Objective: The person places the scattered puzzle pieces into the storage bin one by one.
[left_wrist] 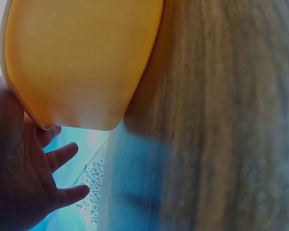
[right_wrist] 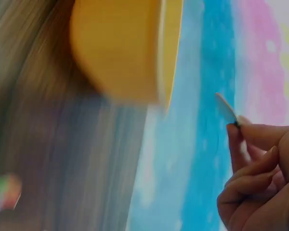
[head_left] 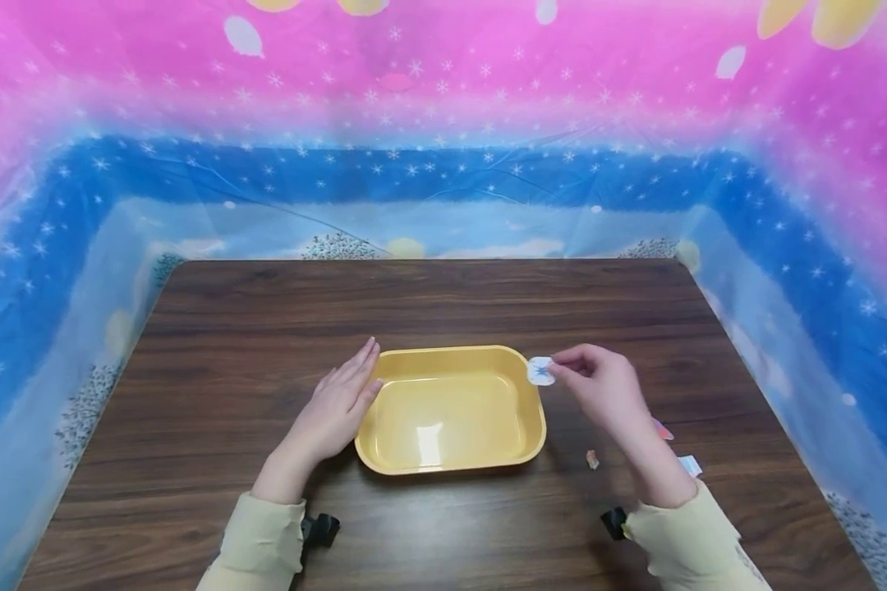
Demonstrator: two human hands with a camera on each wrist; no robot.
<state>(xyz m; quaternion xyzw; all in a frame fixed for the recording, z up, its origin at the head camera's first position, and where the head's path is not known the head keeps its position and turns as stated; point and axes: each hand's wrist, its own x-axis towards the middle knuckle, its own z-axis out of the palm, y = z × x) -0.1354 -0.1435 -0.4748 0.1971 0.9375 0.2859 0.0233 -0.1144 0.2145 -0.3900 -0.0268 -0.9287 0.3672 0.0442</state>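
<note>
A yellow rectangular tray (head_left: 451, 469) with rounded corners lies on the table in the head view. Against its left rim rests my left hand (head_left: 340, 406), fingers extended. The left wrist view has the same hand (left_wrist: 29, 178) beside the tray wall (left_wrist: 82, 57), several fingers spread. Between thumb and fingertips my right hand (head_left: 606, 390) pinches a small flat white piece with a blue mark (head_left: 540, 371), at the tray's upper right corner. In the right wrist view the piece (right_wrist: 226, 109) appears edge-on, above the rim's height. What the piece is, I cannot tell.
Right of the tray lies a small brownish piece (head_left: 592, 460). A reddish piece (head_left: 663, 429) and a white-and-blue one (head_left: 689, 466) lie partly behind the right forearm. A patterned cloth (head_left: 443, 180) surrounds the dark wooden table (head_left: 443, 304).
</note>
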